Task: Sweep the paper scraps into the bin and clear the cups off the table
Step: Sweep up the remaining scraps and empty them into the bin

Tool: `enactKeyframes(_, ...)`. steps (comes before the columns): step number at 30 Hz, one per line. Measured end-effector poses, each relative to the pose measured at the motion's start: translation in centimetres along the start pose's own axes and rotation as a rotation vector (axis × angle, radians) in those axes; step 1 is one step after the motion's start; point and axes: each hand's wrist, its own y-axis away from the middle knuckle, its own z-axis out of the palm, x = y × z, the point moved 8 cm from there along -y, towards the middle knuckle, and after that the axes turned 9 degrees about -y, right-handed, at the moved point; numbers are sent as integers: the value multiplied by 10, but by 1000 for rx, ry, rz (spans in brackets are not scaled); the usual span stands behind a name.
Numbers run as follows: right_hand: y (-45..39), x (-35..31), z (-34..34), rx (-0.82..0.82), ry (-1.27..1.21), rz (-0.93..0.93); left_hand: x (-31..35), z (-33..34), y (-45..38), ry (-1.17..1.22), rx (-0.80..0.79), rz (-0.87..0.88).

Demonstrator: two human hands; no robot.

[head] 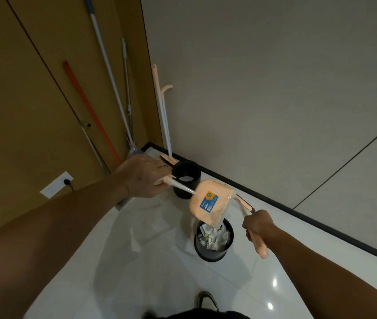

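Note:
My left hand [145,177] grips the handle of a peach dustpan [209,204], which is tilted with its lip over a black bin [214,244]. The bin stands on the white floor and holds crumpled white paper scraps [216,236]. My right hand [257,223] grips the peach handle of a broom [260,246]; its shaft runs up behind the dustpan, and the broom's head is hidden. No cups or table are in view.
A second black bin [186,178] stands behind the first, near the corner. Several mops and long-handled tools [114,88] lean on the brown wall at left. A peach broom and dustpan set [163,111] stands in the corner. My shoe [207,301] shows at the bottom.

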Motion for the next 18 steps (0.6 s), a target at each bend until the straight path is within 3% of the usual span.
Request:
enactKeyframes(3, 1, 0, 17, 17, -9, 13, -31, 2, 10, -1, -20, -57)
enactKeyframes(13, 4, -4, 88, 86, -16, 81, -145, 20, 76, 137, -157, -502)
enactKeyframes(18, -22, -18, 109, 66, 23, 112, -191, 49, 98, 284, -98, -643)
